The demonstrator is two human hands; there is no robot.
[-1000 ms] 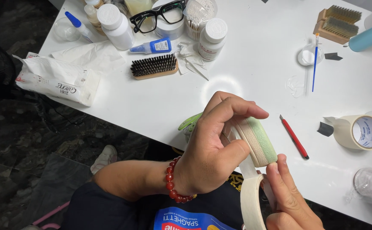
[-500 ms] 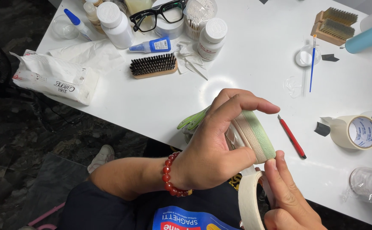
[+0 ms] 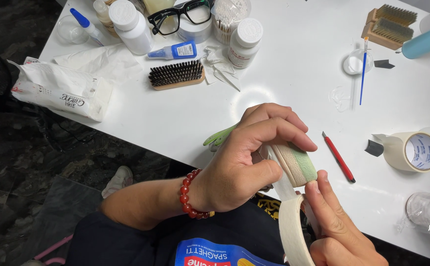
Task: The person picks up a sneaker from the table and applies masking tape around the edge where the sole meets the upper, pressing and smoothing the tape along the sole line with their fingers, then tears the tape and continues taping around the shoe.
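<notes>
A: What does the left hand [image 3: 239, 167] hold?

B: It is closed around a shoe sole [image 3: 297, 162], beige and green at the edge, held over the table [image 3: 294, 79] edge, thumb pressing the tape strip [image 3: 280, 177] on it.

A: And the right hand [image 3: 340, 229]?

B: It grips the tape roll [image 3: 294, 236] just below the sole. The strip runs from roll to sole.

A: How much is done?

B: I think only a part is covered; the green edge is bare. The red knife [image 3: 339, 157] lies near, untouched, so the strip is not yet cut.

free: table centre [image 3: 284, 83] | blocked: brush [image 3: 176, 75] left, tape roll [image 3: 414, 151] right
</notes>
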